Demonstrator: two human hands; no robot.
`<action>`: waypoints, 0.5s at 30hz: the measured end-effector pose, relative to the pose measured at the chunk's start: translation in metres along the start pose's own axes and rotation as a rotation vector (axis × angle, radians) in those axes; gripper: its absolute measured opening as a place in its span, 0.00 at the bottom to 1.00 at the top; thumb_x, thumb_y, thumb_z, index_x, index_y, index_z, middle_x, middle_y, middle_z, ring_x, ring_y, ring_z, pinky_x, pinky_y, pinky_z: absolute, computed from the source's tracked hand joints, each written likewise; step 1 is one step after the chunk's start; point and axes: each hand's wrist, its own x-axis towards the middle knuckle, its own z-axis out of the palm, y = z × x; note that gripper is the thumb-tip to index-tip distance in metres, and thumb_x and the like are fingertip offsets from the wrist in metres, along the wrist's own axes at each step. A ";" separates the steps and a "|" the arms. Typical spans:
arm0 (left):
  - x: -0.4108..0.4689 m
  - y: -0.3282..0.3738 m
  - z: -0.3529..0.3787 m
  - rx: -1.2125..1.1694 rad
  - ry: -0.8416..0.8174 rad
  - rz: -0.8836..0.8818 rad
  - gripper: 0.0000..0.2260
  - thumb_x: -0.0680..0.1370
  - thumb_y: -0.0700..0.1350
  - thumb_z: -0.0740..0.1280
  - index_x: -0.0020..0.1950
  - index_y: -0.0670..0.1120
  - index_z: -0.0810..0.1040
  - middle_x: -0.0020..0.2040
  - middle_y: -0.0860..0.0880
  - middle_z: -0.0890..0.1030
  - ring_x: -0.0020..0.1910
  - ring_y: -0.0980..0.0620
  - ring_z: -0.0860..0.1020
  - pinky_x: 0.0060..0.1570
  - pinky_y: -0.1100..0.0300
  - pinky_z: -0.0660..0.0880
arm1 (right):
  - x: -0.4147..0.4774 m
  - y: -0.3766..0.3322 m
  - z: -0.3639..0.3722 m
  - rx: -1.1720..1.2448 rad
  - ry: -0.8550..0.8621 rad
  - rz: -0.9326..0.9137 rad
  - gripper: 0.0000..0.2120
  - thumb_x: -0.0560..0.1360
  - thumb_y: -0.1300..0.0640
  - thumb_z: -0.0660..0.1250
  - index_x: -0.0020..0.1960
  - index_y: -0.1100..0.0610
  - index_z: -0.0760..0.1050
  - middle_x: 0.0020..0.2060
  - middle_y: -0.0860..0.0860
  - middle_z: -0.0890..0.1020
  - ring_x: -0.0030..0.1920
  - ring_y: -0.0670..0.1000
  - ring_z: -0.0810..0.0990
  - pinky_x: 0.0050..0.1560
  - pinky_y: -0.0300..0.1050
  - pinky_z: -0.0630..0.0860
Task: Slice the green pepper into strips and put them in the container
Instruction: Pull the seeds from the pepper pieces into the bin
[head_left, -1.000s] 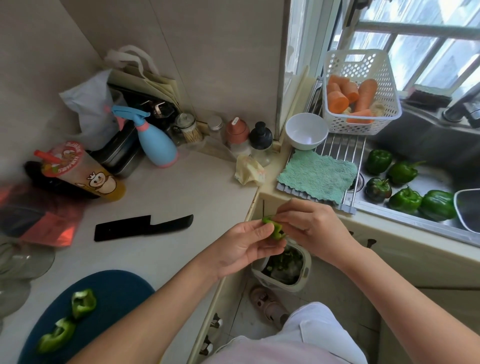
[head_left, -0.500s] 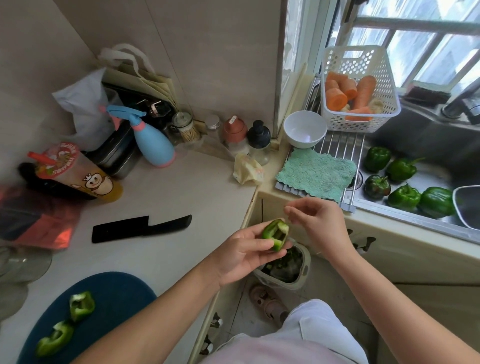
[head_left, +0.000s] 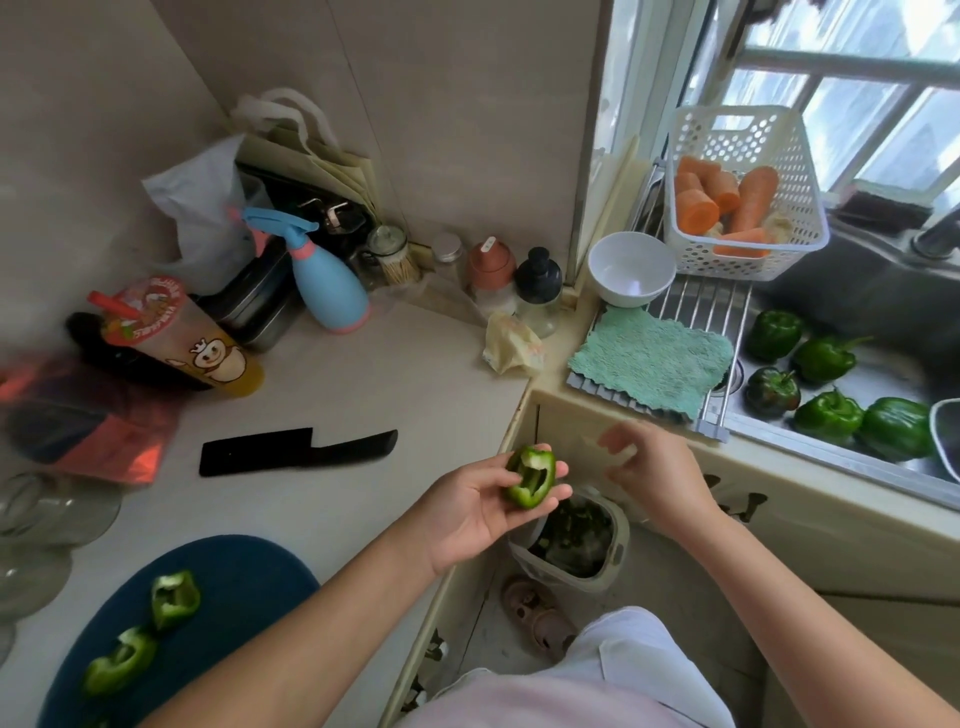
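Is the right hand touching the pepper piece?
Apart. The head view shows a clear gap between the blurred right hand and the pepper piece, which the left hand holds.

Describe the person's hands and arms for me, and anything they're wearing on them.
Left hand and right hand are bare: no gloves, no visible rings. Left forearm and right forearm are bare too, with no sleeve, watch or bracelet in view. The right fingertips are blurred.
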 end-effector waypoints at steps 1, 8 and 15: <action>-0.002 0.002 -0.002 0.001 0.032 0.014 0.18 0.76 0.30 0.54 0.63 0.35 0.72 0.61 0.32 0.75 0.58 0.35 0.77 0.55 0.49 0.76 | 0.000 -0.002 0.000 0.012 -0.017 -0.017 0.11 0.70 0.61 0.73 0.51 0.51 0.78 0.44 0.44 0.79 0.43 0.47 0.79 0.43 0.42 0.75; -0.036 0.018 -0.038 0.087 0.397 0.276 0.12 0.78 0.31 0.59 0.59 0.39 0.75 0.58 0.37 0.76 0.55 0.43 0.77 0.51 0.52 0.79 | 0.007 -0.054 0.013 0.007 -0.196 -0.288 0.06 0.73 0.54 0.71 0.44 0.56 0.81 0.42 0.48 0.81 0.42 0.46 0.79 0.43 0.40 0.77; -0.103 0.015 -0.103 0.176 0.835 0.498 0.10 0.77 0.35 0.65 0.57 0.43 0.77 0.51 0.43 0.80 0.50 0.47 0.78 0.46 0.58 0.76 | 0.001 -0.131 0.064 -0.038 -0.367 -0.597 0.07 0.78 0.57 0.65 0.52 0.53 0.81 0.47 0.47 0.81 0.44 0.44 0.79 0.46 0.35 0.72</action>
